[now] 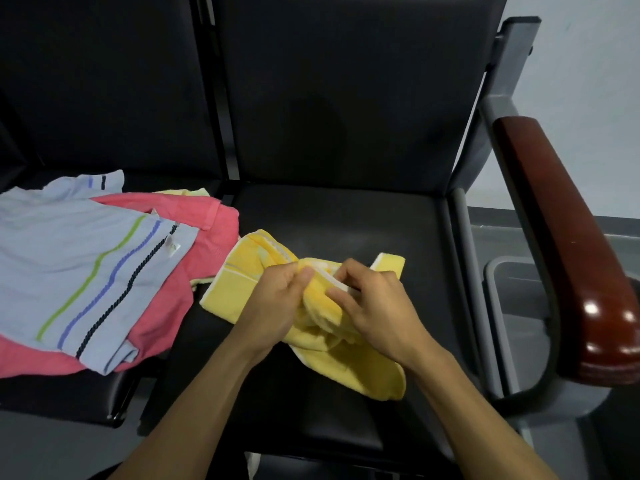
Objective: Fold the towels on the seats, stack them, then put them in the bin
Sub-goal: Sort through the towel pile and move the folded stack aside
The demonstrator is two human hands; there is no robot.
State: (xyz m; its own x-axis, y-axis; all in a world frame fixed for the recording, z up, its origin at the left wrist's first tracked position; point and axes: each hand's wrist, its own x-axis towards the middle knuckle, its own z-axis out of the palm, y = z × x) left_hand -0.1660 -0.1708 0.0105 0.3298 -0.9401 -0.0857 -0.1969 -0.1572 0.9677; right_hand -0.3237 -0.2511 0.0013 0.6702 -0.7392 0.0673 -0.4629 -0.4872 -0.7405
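- Head view: a yellow towel (349, 355) lies bunched on the black seat (346, 223) at lower centre of the frame, with both hands on it.
- Left hand (277, 299) pinches a raised fold near the towel's middle; right hand (377, 306) curls its fingers round the white-trimmed edge just beside it. Both hands hold cloth.
- Step in hand, as I judge it: the first towel is being straightened for folding; nothing is stacked yet, and no bin is surely in view.
- Next move likely calls for finding two corners, pulling the cloth flat, then doubling it.
- Its long axis runs from upper left to lower right, one end toward the seat's front edge.
- At left, on the neighbouring seat, a blue striped towel (79, 265) overlaps a pink towel (162, 306), both unfolded.
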